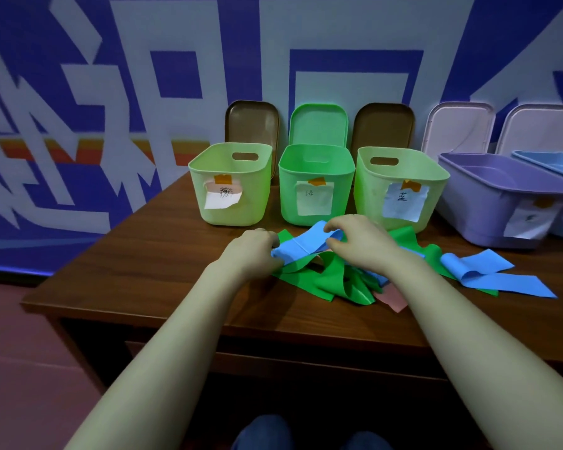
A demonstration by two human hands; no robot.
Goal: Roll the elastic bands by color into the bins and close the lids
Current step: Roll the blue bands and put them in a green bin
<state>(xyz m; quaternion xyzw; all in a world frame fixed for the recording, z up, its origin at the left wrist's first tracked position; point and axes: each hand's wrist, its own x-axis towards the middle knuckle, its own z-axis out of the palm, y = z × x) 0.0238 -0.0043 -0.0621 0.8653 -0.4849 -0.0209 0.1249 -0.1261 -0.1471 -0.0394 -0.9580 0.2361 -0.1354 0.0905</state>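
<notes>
— Where is the flat blue elastic band?
— Atop the heap of green, blue and pink bands on the brown wooden table, before three green plastic bins.
— The hands?
— The left hand curls round one end; the right hand pinches the other.

Both forearms extended forward; left hand and right hand (fingers curled) pinch blue band.
</notes>
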